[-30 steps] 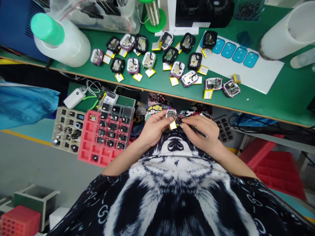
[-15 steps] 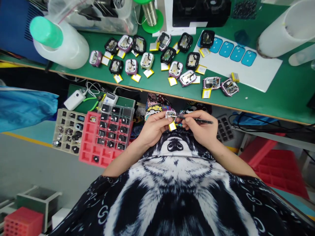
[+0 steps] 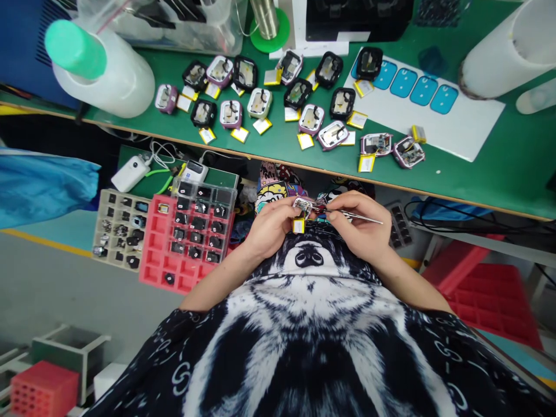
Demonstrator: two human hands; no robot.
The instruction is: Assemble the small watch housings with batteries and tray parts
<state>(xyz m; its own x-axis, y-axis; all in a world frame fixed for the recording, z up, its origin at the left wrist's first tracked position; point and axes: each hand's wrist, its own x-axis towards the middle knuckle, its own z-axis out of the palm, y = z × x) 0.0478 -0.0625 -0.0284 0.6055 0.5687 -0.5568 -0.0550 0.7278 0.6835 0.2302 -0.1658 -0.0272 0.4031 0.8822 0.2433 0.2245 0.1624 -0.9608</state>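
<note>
Here, on the near side of the green bench (image 3: 471, 188), the left hand (image 3: 270, 229) pinches an open watch case (image 3: 303, 204), pale-rimmed, its silvery inside bared and a yellow-edged battery (image 3: 299, 226) hanging out. The right hand (image 3: 364, 227) grips a slim tool (image 3: 362, 217) pointed at the case.

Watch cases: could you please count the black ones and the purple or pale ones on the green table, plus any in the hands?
Black cases on table: 7
Purple or pale cases on table: 9
Case in left hand: 1
Total: 17
</note>
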